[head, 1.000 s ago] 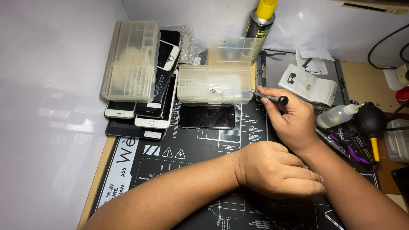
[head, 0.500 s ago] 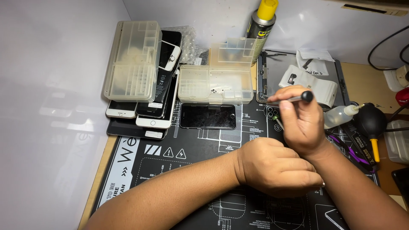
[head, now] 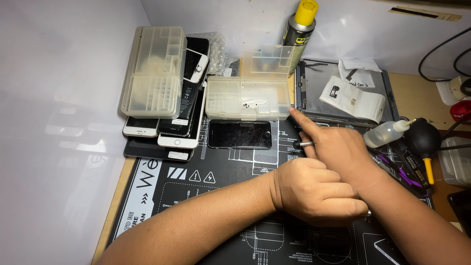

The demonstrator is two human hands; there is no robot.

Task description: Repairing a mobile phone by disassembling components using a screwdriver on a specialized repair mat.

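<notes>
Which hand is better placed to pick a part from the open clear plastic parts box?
Right. The right hand has its index finger beside the open clear plastic parts box. The left hand rests fisted on the black printed work mat, farther away.

I saw a black mat (head: 216, 181) patterned with white line diagrams, a black-screened phone (head: 239, 134), a translucent cream parts box (head: 248, 98), a yellow-capped spray can (head: 300, 27) and a black blower (head: 424, 140) with a yellow nozzle.

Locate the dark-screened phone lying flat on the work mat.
In the head view the phone lies left of centre on the black mat, just below the open clear parts box, right of the phone stack and left of the right hand.
</notes>
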